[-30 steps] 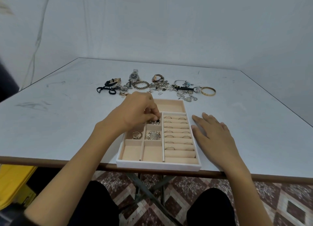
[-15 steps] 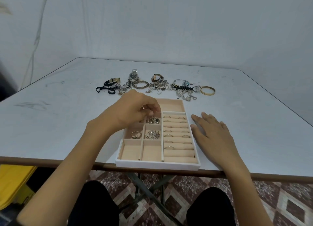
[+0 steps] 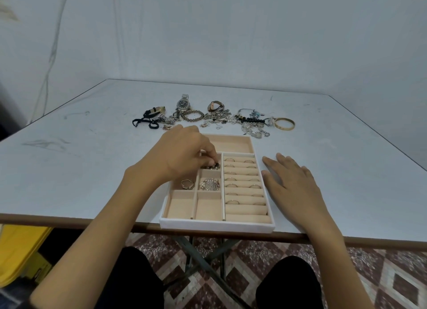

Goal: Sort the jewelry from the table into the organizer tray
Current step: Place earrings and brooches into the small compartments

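Two hands working: left hand (image 3: 184, 153) curls its fingertips onto a dark beaded piece (image 3: 211, 167) in the organizer tray (image 3: 217, 226), though I cannot tell whether it grips the piece. Right hand (image 3: 293, 183) lies flat on the counter (image 3: 80, 170) beside the tray, whose long axis points away from the person. Loose jewelry (image 3: 219, 120) is strung crosswise beyond.

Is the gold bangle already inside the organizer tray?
No, the gold bangle lies on the table beyond the far right corner of the organizer tray, outside it.

Yellow bin (image 3: 20, 248) (lower left), patterned floor (image 3: 381, 271)
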